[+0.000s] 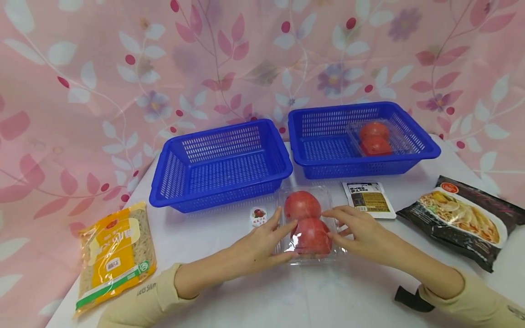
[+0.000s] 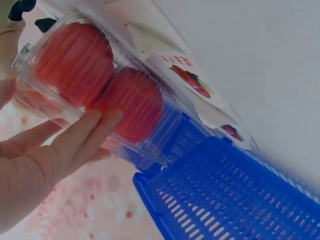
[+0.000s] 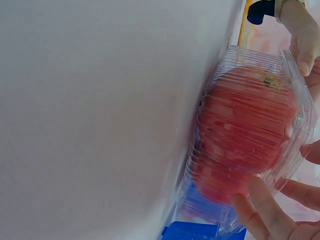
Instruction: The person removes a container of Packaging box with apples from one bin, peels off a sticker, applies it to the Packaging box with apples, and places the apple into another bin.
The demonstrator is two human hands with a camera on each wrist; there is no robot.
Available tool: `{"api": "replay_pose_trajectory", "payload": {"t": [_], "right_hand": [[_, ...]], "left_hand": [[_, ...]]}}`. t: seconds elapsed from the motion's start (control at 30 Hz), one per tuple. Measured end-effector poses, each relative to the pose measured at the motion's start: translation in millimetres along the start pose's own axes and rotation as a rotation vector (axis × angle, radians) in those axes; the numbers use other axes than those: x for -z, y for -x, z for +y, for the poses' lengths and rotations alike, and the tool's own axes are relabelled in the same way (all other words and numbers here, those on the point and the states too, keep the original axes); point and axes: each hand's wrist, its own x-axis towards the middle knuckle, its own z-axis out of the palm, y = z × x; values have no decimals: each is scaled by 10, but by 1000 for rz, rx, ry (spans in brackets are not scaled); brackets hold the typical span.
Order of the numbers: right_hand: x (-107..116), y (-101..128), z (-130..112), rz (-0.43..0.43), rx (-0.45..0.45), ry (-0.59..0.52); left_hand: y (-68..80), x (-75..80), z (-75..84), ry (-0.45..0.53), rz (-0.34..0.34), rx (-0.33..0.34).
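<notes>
- Box (image 1: 313,261): clear, ribbed plastic; located on the white table (image 1: 197,248), between both hands, just in front of the baskets.
- Tomatoes (image 1: 302,205): two, red, one behind the other inside the box.
- Left hand (image 1: 264,243): fingers extended and spread, touching the box's left side and top edge; not clenched.
- Right hand (image 1: 362,234): fingers spread and slightly bent, touching the right side; not clenched.
- Label (image 1: 259,217): white with a fruit print, just left of the box.
- Sachet (image 1: 371,200): white, black and gold, flat, right of the box.
- Left basket (image 1: 229,193): blue, perforated, behind and left of the box.
- Right basket (image 1: 348,171): blue, beside the left basket; holds a second box (image 1: 399,136) with two red tomatoes.
- Black bag (image 1: 461,218): noodle picture, far right.
- Yellow bag (image 1: 116,257): clear side panel, far left.
- Curtain (image 1: 254,54): pink, floral, behind the table.
</notes>
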Motion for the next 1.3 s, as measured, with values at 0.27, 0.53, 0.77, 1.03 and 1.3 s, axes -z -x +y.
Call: {"api": "replay_pose_trajectory", "payload": {"t": [0.27,0.53,0.77,1.03,1.3], "right_hand": [[8,1,1,-10,-48,85],[29,-6,-21,-27,-88,150],[-16,-41,-20,70,10,184],[-43,-69,-40,118,99,165],[-119,-109,-101,120,236,142]], "left_hand": [[26,23,-50,-72,-36,3],[74,61,-111,-214,-62,5],[172,122,-193,-161,-34,74],[186,161,-443,-117,21,209],[102,80,-639,-36,-125,294]]}}
